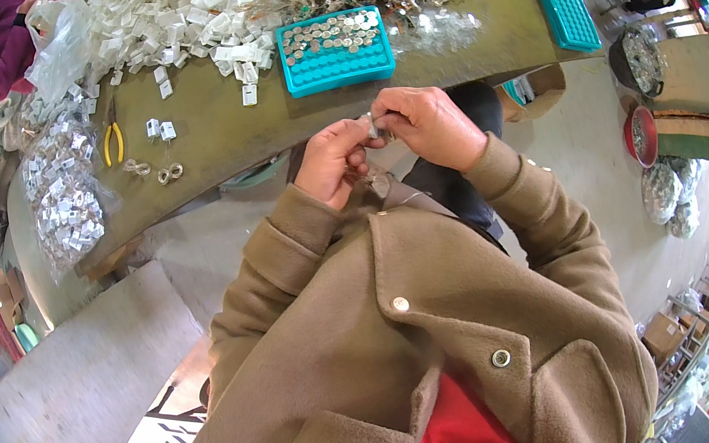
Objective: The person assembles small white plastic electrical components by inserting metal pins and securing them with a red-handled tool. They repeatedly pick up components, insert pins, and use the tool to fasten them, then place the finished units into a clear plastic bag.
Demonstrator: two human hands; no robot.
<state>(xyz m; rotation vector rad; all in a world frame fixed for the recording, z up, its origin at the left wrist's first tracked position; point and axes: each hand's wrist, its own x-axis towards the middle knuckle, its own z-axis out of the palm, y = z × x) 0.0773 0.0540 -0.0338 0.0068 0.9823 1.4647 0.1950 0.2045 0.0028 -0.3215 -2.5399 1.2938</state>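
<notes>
Well, from afar I see the left hand [334, 162] and right hand [431, 121] nearly closed, fingertips pinching a small pale piece [372, 126] at upper centre, below a turquoise tray [343, 80], with white plastic parts [183, 17] heaped toward the upper left.

Three turquoise rectangular plastic trays [341, 77] are resting in view. One pair of yellow-handled pliers [118, 140] and two small tan cord bundles [143, 169] are lying loose.
</notes>
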